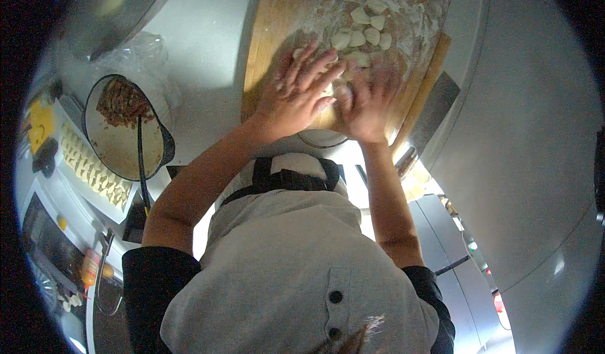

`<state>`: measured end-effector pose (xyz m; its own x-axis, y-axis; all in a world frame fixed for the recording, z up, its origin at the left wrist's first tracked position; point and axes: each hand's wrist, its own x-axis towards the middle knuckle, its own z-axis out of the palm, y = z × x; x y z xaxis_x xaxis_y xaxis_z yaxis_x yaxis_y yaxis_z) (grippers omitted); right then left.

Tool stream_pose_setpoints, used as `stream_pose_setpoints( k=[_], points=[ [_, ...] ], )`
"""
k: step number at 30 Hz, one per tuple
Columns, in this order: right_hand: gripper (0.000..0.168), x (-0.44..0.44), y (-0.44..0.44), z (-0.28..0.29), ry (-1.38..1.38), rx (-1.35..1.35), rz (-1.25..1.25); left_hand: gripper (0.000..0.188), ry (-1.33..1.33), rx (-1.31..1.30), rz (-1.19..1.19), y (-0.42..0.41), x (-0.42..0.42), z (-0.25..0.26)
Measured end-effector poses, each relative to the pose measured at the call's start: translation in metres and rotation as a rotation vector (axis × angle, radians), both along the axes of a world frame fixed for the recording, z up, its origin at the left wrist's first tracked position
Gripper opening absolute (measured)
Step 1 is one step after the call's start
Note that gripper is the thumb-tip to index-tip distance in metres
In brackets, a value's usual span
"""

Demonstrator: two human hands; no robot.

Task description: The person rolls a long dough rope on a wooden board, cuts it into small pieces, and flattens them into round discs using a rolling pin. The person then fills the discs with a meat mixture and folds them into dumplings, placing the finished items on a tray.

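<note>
A floured wooden board [272,37] lies before me with several small pale dough pieces [372,36] grouped on it. My left hand [300,92] is over the board's near left part, fingers spread, with dough pieces partly hidden beneath and beyond it. Beside it, my right hand [368,101] is low over the board, palm down and blurred by motion. Its fingers look apart, near a flattened dough piece [358,59]. What lies under its palm is hidden. I see nothing gripped in either hand.
A rolling pin [427,80] lies along the board's right edge, beside a flat metal blade [437,96]. On the left stands a bowl [101,151] with minced filling [124,102] and a black-handled utensil [140,155]. Beyond it is a tray of shaped dumplings [92,165].
</note>
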<state>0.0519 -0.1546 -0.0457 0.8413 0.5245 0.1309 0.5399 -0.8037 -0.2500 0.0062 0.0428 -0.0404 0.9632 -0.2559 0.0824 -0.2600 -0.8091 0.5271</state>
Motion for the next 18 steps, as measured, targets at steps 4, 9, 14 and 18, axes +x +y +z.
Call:
stream_pose_setpoints(
  k=[4, 9, 14, 18],
  points=[
    [0.061, 0.086, 0.004, -0.02, -0.078, 0.225, -0.025, 0.058, -0.268, -0.154, 0.18, -0.032, 0.067, -0.021],
    [0.056, 0.104, 0.058, 0.013, 0.216, 0.108, 0.144, 0.042, -0.204, -0.823, 0.288, -0.02, 0.135, -0.02],
    [0.054, 0.007, 0.026, 0.027, 0.081, -0.013, 0.156, 0.036, 0.201, -0.828, 0.216, 0.025, 0.059, 0.001],
    [0.056, -0.026, -0.023, 0.016, 0.162, -0.005, -0.012, 0.043, -0.044, -0.486, 0.151, 0.032, 0.007, -0.001]
  ],
)
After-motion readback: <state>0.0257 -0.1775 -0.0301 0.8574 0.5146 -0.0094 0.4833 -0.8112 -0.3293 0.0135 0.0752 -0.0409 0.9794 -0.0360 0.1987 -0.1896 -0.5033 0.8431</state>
